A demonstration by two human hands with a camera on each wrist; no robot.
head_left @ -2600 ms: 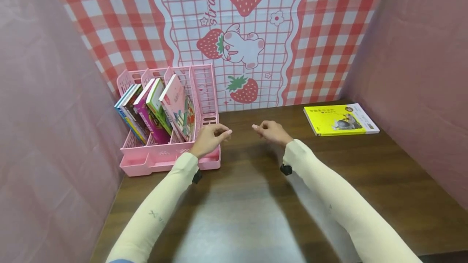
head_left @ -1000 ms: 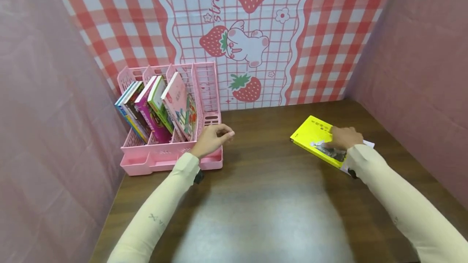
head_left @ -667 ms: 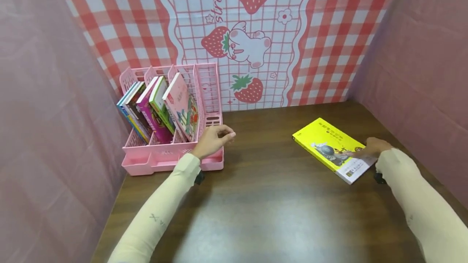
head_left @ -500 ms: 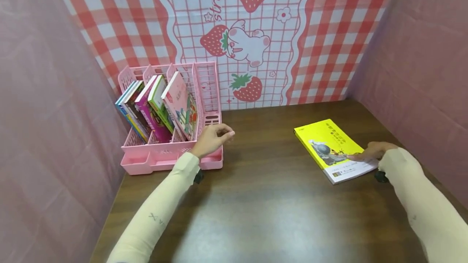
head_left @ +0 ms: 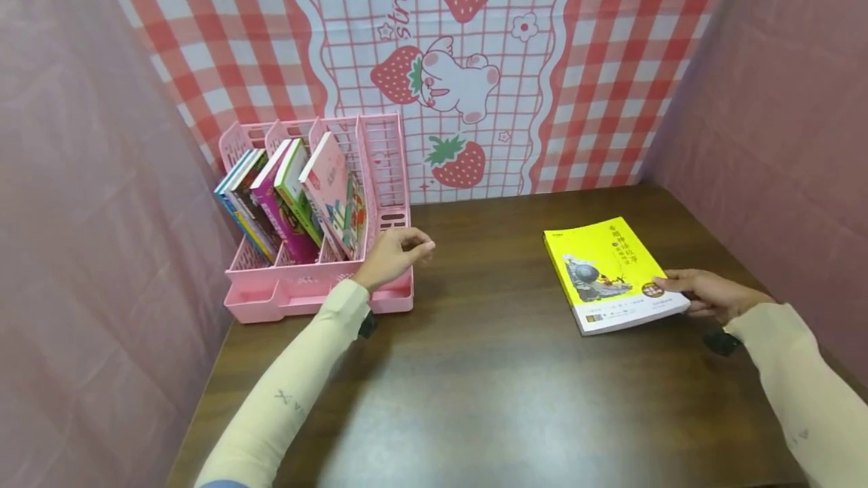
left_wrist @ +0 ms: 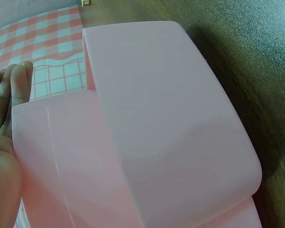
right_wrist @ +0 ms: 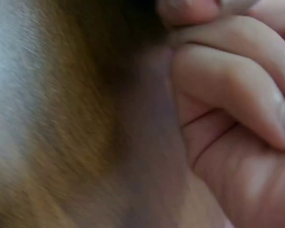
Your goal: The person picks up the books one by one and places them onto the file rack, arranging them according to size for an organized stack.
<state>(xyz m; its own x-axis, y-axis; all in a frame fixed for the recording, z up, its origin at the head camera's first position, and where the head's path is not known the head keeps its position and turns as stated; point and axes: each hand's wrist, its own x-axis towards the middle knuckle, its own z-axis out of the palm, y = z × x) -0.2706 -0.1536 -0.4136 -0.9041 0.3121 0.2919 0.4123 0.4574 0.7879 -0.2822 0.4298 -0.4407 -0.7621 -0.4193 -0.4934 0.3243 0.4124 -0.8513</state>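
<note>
My right hand (head_left: 720,296) pinches the lower right corner of a yellow book (head_left: 588,245), thumb on the cover and fingers underneath. The book has a white band along its near edge and lies cover up at a slight tilt over the table. Several of that hand's curled fingers fill the right of the blurred right wrist view. My left hand (head_left: 393,256) hovers in front of the pink desktop book rack (head_left: 313,275) near its right end, fingers loosely bent with nothing between them. The left wrist view shows it beside the rack's pink front tray (left_wrist: 166,104).
Several books lean in the rack, among them a purple book (head_left: 288,221) and a pink book (head_left: 334,190). Behind the brown table (head_left: 475,367) hangs a red-and-white checked strawberry cloth (head_left: 603,81). Pink curtains (head_left: 88,209) close off both sides.
My right hand has gone from mid-table to the yellow book, pulled it nearer, turned it and taken its lower right corner. My left hand has stayed by the rack.
</note>
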